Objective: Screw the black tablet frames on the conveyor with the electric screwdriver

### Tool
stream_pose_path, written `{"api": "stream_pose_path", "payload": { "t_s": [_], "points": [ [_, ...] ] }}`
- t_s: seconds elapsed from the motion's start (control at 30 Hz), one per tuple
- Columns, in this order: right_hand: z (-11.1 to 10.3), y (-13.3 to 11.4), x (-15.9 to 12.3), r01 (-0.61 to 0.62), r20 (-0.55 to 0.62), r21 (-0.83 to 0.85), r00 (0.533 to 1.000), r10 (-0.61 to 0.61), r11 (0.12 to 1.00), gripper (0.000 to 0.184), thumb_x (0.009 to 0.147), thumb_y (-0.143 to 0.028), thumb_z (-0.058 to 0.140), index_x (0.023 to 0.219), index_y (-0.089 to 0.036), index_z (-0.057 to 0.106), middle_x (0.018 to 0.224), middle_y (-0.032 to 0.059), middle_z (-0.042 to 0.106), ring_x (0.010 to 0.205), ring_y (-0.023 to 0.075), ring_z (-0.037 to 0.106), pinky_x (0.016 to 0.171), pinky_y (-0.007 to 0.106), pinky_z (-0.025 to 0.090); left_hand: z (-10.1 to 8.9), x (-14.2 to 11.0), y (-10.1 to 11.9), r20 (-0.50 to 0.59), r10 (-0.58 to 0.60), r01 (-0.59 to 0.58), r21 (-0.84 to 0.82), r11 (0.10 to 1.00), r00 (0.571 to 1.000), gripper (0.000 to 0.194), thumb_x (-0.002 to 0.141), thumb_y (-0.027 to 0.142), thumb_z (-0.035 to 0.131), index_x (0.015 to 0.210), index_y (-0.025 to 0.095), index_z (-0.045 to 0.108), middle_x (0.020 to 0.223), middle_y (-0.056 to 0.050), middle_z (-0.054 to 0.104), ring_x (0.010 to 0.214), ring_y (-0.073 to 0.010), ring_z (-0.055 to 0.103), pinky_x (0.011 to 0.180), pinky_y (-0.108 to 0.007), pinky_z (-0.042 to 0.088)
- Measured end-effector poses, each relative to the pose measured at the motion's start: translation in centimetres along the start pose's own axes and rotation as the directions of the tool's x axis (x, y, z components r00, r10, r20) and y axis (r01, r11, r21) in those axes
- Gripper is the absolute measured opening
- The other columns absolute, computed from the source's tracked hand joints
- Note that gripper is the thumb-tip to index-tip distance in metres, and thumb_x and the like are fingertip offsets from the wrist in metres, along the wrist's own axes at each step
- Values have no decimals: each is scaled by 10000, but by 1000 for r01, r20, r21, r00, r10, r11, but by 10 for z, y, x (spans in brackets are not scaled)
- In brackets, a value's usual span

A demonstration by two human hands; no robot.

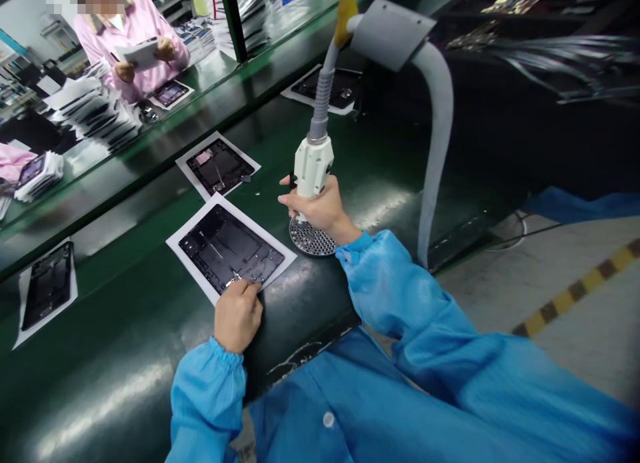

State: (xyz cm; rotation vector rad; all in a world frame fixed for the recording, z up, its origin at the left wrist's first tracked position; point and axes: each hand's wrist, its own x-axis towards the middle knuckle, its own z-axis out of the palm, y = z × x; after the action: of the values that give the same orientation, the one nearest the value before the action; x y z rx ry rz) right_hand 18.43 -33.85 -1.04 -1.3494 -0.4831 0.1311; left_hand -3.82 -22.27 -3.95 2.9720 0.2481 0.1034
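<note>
A black tablet back panel (225, 248) lies on a white sheet (179, 238) on the green conveyor belt in front of me. My left hand (238, 314) rests at its near edge, fingers curled and pressed on the panel's corner. My right hand (320, 208) is wrapped round a white electric screwdriver (313, 166) that hangs from a grey hose (321, 93). The driver's tip is down over a round perforated metal screw tray (311, 240), just right of the panel.
More black panels on white sheets lie along the belt (220, 164) (47, 286) (330, 90). A person in a pink coat (133, 33) stands across the belt holding a panel, with stacks of panels (97, 113) beside them. A floor with yellow-black tape (575, 296) is at right.
</note>
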Motion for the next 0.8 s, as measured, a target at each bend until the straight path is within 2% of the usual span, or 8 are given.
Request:
{"api": "stream_pose_path", "payload": {
  "t_s": [0.1, 0.2, 0.3, 0.37, 0.47, 0.57, 0.67, 0.8],
  "points": [
    [0, 2, 0, -14, 8, -5, 1000, 14, 1000, 210, 621, -224, 701, 795, -142, 616, 449, -74, 527, 386, 90, 496, 438, 264, 430, -7, 0, -5, 85, -17, 18, -8, 1000, 996, 313, 751, 96, 502, 952, 212, 712, 944, -45, 691, 875, -193, 648, 735, -274, 523],
    [0, 3, 1, -17, 15, -2, 1000, 17, 1000, 221, 611, -224, 708, 791, -141, 611, 449, -76, 524, 388, 89, 501, 434, 259, 429, -15, -3, -15, 122, -66, 75, -71, 995, 990, 308, 739, 103, 523, 943, 228, 717, 929, -23, 697, 869, -183, 656, 734, -267, 519],
    [1, 3, 0, -10, 15, -7, 1000, 10, 1000, 220, 606, -221, 710, 779, -135, 605, 447, -72, 518, 392, 90, 501, 434, 260, 434, -22, -6, -26, 139, -66, 97, -231, 968, 988, 217, 795, 188, 554, 924, 229, 723, 911, -15, 709, 834, -163, 664, 731, -253, 519],
    [1, 3, 0, -10, 16, -12, 1000, 10, 1000, 211, 609, -221, 704, 772, -136, 601, 448, -69, 518, 395, 91, 499, 433, 260, 436, -25, -7, -34, 95, -80, 107, -316, 943, 992, 192, 840, 277, 555, 901, 219, 728, 905, -26, 719, 829, -166, 669, 754, -263, 521],
    [1, 2, 0, -12, 21, -8, 1000, 12, 1000, 192, 606, -211, 700, 751, -147, 592, 457, -68, 519, 408, 93, 509, 426, 253, 433, -26, -9, -42, -8, -199, 189, -284, 940, 980, 245, 873, 343, 524, 873, 211, 731, 909, -41, 724, 817, -178, 664, 771, -287, 514],
    [1, 1, 0, -23, 33, -14, 999, 24, 1000, 187, 599, -209, 709, 732, -149, 592, 454, -71, 515, 399, 90, 508, 417, 247, 426, -25, -9, -43, -11, -290, 282, -197, 939, 957, 250, 859, 377, 555, 911, 201, 724, 898, -39, 708, 728, -164, 633, 722, -290, 499],
    [1, 0, 1, -33, 61, -29, 998, 35, 999, 196, 604, -220, 720, 740, -147, 599, 437, -75, 518, 376, 85, 496, 414, 245, 423, -24, -7, -42, 8, -328, 326, -143, 935, 945, 205, 821, 359, 616, 896, 197, 717, 863, -25, 681, 681, -151, 600, 680, -285, 480],
    [1, 1, 2, -33, 79, -38, 996, 35, 999, 193, 606, -223, 723, 739, -144, 608, 427, -76, 522, 370, 82, 489, 406, 237, 414, -22, -5, -43, -1, -328, 322, -186, 928, 945, 162, 806, 336, 640, 861, 200, 708, 877, -17, 665, 711, -147, 597, 702, -283, 477]
  ]
}}
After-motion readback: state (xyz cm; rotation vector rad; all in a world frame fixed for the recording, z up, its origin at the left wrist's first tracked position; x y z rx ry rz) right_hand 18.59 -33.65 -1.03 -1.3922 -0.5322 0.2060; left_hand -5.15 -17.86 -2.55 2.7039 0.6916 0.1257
